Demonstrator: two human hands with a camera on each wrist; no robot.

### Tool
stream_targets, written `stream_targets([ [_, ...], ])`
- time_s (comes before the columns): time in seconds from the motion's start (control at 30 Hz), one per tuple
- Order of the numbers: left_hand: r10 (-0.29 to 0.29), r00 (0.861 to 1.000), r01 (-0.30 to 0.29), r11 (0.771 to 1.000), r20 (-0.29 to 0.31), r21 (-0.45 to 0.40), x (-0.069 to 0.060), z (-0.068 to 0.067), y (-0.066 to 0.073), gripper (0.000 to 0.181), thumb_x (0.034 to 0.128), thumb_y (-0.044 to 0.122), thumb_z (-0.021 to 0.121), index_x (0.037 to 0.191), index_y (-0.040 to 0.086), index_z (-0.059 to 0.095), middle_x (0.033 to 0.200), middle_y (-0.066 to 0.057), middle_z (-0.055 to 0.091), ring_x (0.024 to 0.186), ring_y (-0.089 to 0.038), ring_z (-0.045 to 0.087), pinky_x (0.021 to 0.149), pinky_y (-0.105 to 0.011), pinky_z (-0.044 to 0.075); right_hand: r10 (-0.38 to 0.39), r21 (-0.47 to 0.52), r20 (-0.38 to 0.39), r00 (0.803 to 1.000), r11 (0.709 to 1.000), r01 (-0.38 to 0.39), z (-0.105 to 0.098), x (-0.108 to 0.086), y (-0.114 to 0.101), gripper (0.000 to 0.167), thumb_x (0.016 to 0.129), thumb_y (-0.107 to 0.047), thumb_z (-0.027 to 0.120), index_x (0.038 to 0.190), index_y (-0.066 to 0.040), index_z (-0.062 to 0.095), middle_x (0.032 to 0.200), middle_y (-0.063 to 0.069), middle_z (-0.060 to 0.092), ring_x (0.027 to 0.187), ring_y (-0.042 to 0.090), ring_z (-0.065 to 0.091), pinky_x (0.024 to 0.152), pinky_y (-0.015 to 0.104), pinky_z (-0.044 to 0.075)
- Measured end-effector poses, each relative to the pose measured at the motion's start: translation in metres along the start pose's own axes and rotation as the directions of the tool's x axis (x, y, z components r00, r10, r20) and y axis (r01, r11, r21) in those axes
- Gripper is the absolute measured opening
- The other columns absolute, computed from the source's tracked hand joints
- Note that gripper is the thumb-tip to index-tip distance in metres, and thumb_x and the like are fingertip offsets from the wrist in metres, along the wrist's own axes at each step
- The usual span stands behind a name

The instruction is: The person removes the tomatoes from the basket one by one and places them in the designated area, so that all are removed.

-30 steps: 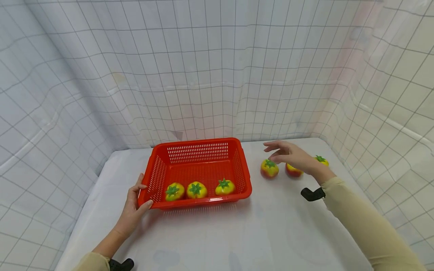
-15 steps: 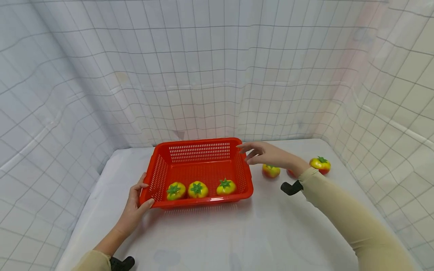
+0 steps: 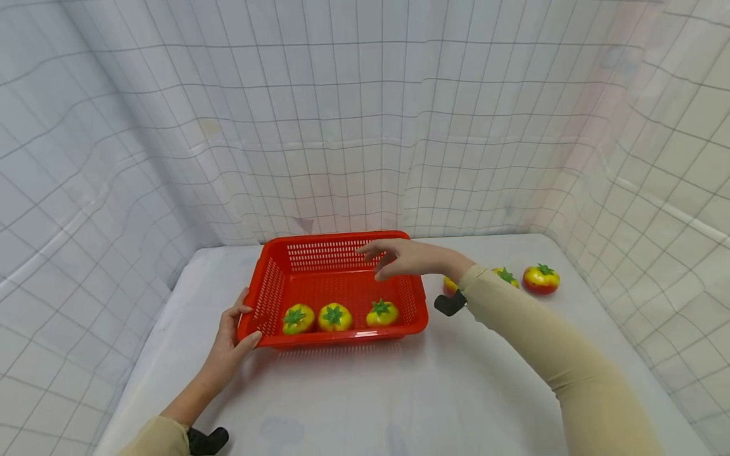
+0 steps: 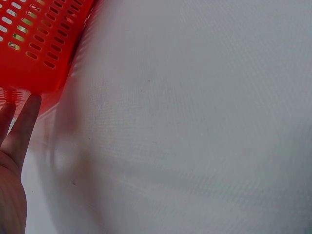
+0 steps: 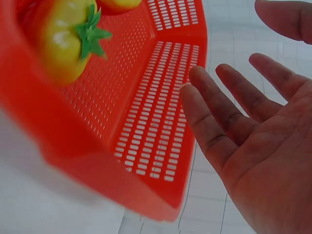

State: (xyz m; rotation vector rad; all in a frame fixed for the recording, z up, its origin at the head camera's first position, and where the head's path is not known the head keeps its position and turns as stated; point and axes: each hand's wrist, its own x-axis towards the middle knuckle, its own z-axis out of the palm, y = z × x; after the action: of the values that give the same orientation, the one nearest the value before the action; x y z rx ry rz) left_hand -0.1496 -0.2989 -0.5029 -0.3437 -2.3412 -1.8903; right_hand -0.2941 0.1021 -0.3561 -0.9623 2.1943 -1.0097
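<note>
Basket quantity: one. Fruit quantity: six, three inside and three outside.

The red, rectangular plastic basket [image 3: 348, 338] stands at the far part of the white-covered table [image 3: 342, 399]. Its walls have rows of slots and its floor is perforated; the rim is smooth, with rounded corners.

Inside, three glossy, tomato-shaped yellow fruits [image 3: 334, 317] with green, star-shaped leaf caps lie along the front wall. The left and middle units are side by side; the third is apart, toward the right.

Outside, three matching yellow-and-red fruits [image 3: 541, 279] sit on the table to the right of the basket. The two nearer the basket are partly hidden by the right arm. On the rightmost unit, the lower part is red and the upper part yellow.

The left hand [image 3: 228, 351] grips the basket's front left corner, thumb at the front rim. The right hand [image 3: 407, 258] is released: it holds nothing, its fingers relaxed, above the basket's right side.
</note>
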Motion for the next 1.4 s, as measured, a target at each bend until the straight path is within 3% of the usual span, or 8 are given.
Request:
stream_targets([
  [0.33, 0.009, 1.0, -0.009, 1.0, 0.003, -0.006, 0.001, 0.001, 0.001, 0.047, 0.1009, 0.002, 0.054, 0.138, 0.003, 0.026, 0.172, -0.003, 0.001, 0.155, -0.028, 0.007, 0.096, -0.016, 0.047, -0.01, -0.005, 0.11, 0.994, 1.0, 0.011, 0.018, 0.042, -0.013, 0.065, 0.09, -0.023, 0.073, 0.15, -0.03, 0.049, 0.144, -0.006, 0.052, 0.133, 0.017, 0.047, 0.098, 0.037, 0.052],
  [0.53, 0.009, 1.0, -0.009, 1.0, 0.005, -0.015, 0.0, 0.001, 0.001, 0.047, 0.1012, 0.002, 0.054, 0.138, 0.003, 0.025, 0.172, -0.004, 0.0, 0.155, -0.029, 0.007, 0.096, -0.016, 0.047, -0.024, -0.047, 0.155, 0.988, 0.998, 0.031, 0.03, 0.061, -0.018, 0.064, 0.092, -0.026, 0.072, 0.151, -0.03, 0.048, 0.144, -0.008, 0.052, 0.131, 0.012, 0.047, 0.1, 0.036, 0.049],
  [0.87, -0.011, 1.0, 0.011, 1.0, -0.004, -0.022, 0.0, 0.002, 0.001, 0.046, 0.1014, 0.002, 0.054, 0.138, 0.005, 0.026, 0.172, -0.001, 0.001, 0.155, -0.028, 0.008, 0.097, -0.017, 0.047, -0.037, -0.062, 0.217, 0.975, 0.997, 0.052, 0.052, 0.09, -0.025, 0.063, 0.091, -0.033, 0.075, 0.149, -0.031, 0.051, 0.14, -0.01, 0.055, 0.134, 0.02, 0.047, 0.099, 0.033, 0.05],
  [1.07, -0.015, 1.0, 0.015, 1.0, -0.008, -0.014, 0.0, 0.001, 0.001, 0.046, 0.1016, 0.004, 0.054, 0.138, 0.005, 0.026, 0.172, 0.0, 0.001, 0.155, -0.028, 0.008, 0.097, -0.017, 0.047, -0.011, -0.097, 0.256, 0.967, 0.995, 0.038, 0.064, 0.107, -0.027, 0.062, 0.091, -0.035, 0.076, 0.148, -0.03, 0.052, 0.145, -0.003, 0.054, 0.136, 0.021, 0.046, 0.102, 0.036, 0.048],
  [1.27, -0.005, 1.0, 0.005, 1.0, -0.001, -0.031, 0.0, 0.002, 0.001, 0.047, 0.101, 0.002, 0.054, 0.138, 0.004, 0.025, 0.173, -0.001, 0.0, 0.155, -0.032, 0.005, 0.096, -0.018, 0.048, 0.009, -0.13, 0.315, 0.949, 0.991, 0.034, 0.076, 0.121, -0.025, 0.065, 0.093, -0.033, 0.072, 0.153, -0.022, 0.048, 0.149, 0.006, 0.052, 0.134, 0.02, 0.047, 0.105, 0.036, 0.046],
  [1.4, -0.01, 1.0, 0.01, 0.999, -0.006, -0.039, 0.0, 0.003, 0.002, 0.047, 0.1007, 0.001, 0.054, 0.138, 0.003, 0.025, 0.173, -0.001, 0.0, 0.155, -0.033, 0.006, 0.095, -0.019, 0.049, 0.014, -0.111, 0.346, 0.938, 0.994, 0.026, 0.082, 0.128, -0.024, 0.067, 0.092, -0.03, 0.073, 0.153, -0.021, 0.047, 0.151, 0.008, 0.051, 0.134, 0.021, 0.047, 0.103, 0.034, 0.047],
])
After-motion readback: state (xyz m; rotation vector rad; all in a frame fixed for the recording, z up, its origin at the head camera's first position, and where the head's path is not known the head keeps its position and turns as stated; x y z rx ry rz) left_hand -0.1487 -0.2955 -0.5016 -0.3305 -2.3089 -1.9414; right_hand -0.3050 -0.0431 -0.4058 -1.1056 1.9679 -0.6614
